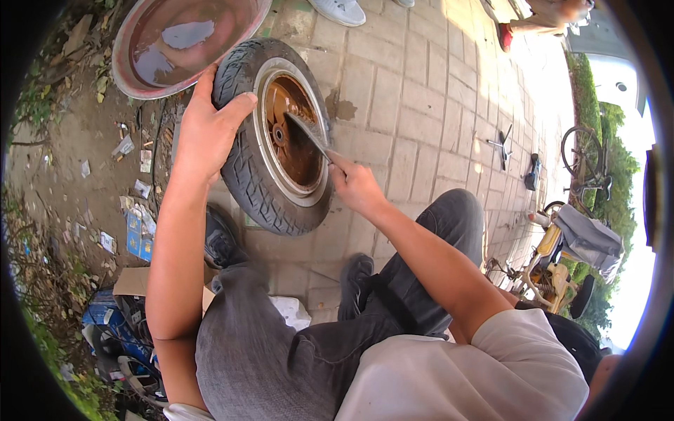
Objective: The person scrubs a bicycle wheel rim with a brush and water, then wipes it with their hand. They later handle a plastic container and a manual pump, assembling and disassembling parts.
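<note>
A small scooter-type wheel stands tilted in front of me, its black treaded tyre (pixel 244 179) fitted round a silver rim. The hollow brown, rusty-looking hub (pixel 279 134) faces my right side. My left hand (pixel 210 130) grips the tyre's upper left, thumb on the sidewall and fingers round the tread, partly hidden. From the right, my right hand (pixel 354 184) is closed on a flat dark grey blade-like tool (pixel 307 133). The tool's broad end reaches into the hub, near its centre. Its exact kind is unclear, and the handle is mostly hidden by my fingers.
Beyond the wheel sits a wide basin (pixel 158 84) of murky water. Litter and dirt lie left of the brick paving (pixel 393 105). A cardboard box (pixel 131 281) is beside my left leg. Other people's shoes (pixel 339 10) show at the top; a yellow scooter (pixel 551 256) stands right.
</note>
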Tool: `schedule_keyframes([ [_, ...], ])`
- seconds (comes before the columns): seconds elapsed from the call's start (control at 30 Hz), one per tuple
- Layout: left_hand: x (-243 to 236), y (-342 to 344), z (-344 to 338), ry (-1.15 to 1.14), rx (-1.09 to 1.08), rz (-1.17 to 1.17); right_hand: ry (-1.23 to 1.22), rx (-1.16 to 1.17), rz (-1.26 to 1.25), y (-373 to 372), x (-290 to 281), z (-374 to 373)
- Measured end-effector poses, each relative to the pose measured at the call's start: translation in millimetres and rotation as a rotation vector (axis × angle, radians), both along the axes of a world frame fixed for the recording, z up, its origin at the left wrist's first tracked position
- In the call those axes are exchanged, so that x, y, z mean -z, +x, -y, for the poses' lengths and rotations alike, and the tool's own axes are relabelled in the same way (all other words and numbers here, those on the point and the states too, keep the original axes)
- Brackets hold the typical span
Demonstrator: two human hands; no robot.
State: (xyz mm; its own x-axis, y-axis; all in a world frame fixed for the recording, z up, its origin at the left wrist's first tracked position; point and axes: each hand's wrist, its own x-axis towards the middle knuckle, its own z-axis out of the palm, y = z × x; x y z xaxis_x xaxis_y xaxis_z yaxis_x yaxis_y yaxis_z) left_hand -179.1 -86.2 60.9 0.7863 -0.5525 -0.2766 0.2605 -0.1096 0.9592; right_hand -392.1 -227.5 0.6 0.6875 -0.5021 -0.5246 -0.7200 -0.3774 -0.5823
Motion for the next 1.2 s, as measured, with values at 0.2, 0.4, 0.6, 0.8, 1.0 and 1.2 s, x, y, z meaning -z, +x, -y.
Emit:
schedule_keyframes([
  [0.2, 0, 5, 2, -0.013, -0.002, 0.0, 0.047, 0.035, 0.029, 21, -12, 1],
  [0.4, -2, 6, 5, -0.023, -0.006, -0.005, 0.054, 0.024, 0.07, -16, 9, -3],
  [0.6, -7, 10, 14, -0.032, 0.031, -0.005, 0.018, 0.041, 0.133, -2, 7, 1],
  [0.8, -6, 14, 16, -0.006, 0.031, -0.023, 0.024, 0.046, 0.053, 18, 7, 10],
  [1.0, -13, 13, 8, -0.21, -0.015, -0.163, -0.006, 0.086, 0.111, 14, 12, 10],
  [1.2, 13, -42, -34, 0.197, -0.112, 0.24, 0.017, 0.079, 0.071, 20, 8, 7],
])
